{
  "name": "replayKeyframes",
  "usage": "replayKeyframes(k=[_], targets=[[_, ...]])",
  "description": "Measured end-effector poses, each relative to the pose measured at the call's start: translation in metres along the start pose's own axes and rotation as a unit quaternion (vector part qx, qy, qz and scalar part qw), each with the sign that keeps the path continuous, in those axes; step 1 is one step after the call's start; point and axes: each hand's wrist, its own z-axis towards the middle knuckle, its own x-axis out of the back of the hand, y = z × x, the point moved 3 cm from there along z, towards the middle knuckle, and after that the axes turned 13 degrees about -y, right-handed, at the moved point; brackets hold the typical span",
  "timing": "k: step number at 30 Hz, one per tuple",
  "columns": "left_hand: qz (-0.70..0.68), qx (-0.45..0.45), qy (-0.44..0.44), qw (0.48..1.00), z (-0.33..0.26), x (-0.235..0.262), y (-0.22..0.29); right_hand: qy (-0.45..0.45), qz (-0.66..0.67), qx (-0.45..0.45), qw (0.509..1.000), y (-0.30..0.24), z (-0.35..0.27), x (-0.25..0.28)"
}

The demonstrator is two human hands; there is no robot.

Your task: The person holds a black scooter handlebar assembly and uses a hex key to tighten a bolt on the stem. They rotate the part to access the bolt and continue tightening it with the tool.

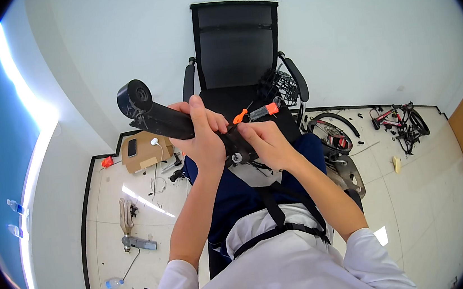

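A thick black tube (168,121) with a round, scuffed cylinder at its far left end slants across in front of me; it looks like part of a bike frame. My left hand (203,133) is wrapped around its middle. My right hand (266,142) is closed at the tube's near right end, thumb and fingers pressed to it. A silver bolt-like fitting (237,158) shows below that end. Just beyond my fingertips are an orange-handled screwdriver (239,117) and a grey and orange tube (264,111), over the chair seat.
A black mesh office chair (239,47) faces me, with a black wire basket (285,87) on its seat. Cardboard (146,162) with a phone (132,147) lies left. A grey metal frame part (126,217), a wheel (330,136) and red-black bike parts (401,121) lie on the floor.
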Motion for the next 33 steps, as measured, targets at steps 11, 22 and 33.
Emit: replayKeyframes(k=[11,22,33], targets=[[0.053,-0.089,-0.009,0.995,0.002,0.009,-0.005,-0.086,0.071,-0.083,0.99,-0.004,0.004,-0.006],[0.024,-0.035,-0.041,0.998,0.005,0.016,-0.019,-0.071,0.047,-0.117,0.989,-0.003,0.0,-0.003],[-0.06,0.064,-0.035,0.996,0.004,0.015,-0.024,-0.031,-0.068,-0.073,0.994,-0.02,-0.007,0.0]])
